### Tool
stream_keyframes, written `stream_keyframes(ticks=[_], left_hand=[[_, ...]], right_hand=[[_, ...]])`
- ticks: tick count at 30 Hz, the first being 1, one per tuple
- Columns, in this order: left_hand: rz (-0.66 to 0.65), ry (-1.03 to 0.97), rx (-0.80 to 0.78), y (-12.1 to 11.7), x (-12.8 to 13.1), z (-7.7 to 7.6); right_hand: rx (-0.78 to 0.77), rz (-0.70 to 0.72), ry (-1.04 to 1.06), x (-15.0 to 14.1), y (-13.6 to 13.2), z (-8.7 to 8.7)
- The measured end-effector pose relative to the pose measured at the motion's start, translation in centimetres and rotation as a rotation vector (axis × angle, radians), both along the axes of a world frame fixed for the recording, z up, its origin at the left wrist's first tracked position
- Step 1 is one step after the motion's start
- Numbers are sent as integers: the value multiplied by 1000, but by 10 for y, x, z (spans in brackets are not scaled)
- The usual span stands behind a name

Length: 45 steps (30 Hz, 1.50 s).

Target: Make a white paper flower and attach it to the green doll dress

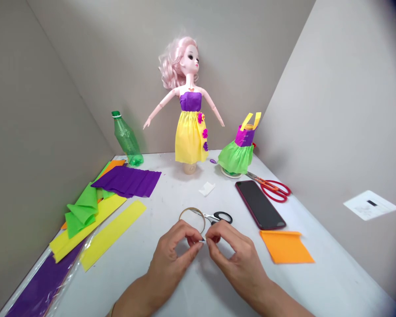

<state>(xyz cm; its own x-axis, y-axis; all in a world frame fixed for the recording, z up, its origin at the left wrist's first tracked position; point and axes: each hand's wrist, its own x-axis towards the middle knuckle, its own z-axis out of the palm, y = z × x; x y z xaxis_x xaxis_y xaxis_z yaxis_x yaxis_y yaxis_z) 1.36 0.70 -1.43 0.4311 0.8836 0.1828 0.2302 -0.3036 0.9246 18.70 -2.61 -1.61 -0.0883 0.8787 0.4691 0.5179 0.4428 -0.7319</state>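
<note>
My left hand is closed in a pinch, thumb against forefinger, low in the middle of the view. Facing it, my right hand pinches in the same way, the fingertips of both almost meeting. A tiny whitish and dark bit shows between them, too small to name. Just beyond the fingers stands a thin golden-brown ring, partly hidden by my left hand. Small scissors with black handles lie behind my right hand, their blades pointing left towards the ring.
A doll in a purple and yellow dress stands at the back, with a green bottle to its left and a small green dress to its right. Phone, red-handled scissors, orange paper lie right; purple sheet, yellow strip left.
</note>
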Motion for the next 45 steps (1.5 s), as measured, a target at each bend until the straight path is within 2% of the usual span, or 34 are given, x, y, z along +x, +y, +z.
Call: stream_keyframes(ticks=[7, 9, 11, 16, 20, 23, 26, 29, 39, 45], left_hand=[[2, 38, 33, -1, 0, -4], [7, 42, 21, -1, 1, -3], [23, 27, -10, -1, 1, -1], [65, -85, -231, 4, -2, 2], [48, -197, -462, 9, -4, 1], [40, -286, -563, 9, -5, -2], [18, -325, -599, 8, -5, -4], [22, -312, -593, 8, -5, -5], [2, -237, -477, 8, 1, -3], [2, -235, -466, 7, 1, -3]], right_hand=[[-38, 15, 14, -1, -2, -1], [-114, 22, 54, -1, -2, 1], [-265, 22, 147, 0, 0, 4], [-669, 78, 533, 5, 9, 9], [-814, 136, 800, 7, 12, 8], [-874, 181, 930, 8, 13, 4], [-894, 211, 983, 8, 13, 1], [-898, 195, 952, 8, 14, 2], [-696, 98, 627, 5, 12, 6], [-672, 78, 499, 6, 13, 2]])
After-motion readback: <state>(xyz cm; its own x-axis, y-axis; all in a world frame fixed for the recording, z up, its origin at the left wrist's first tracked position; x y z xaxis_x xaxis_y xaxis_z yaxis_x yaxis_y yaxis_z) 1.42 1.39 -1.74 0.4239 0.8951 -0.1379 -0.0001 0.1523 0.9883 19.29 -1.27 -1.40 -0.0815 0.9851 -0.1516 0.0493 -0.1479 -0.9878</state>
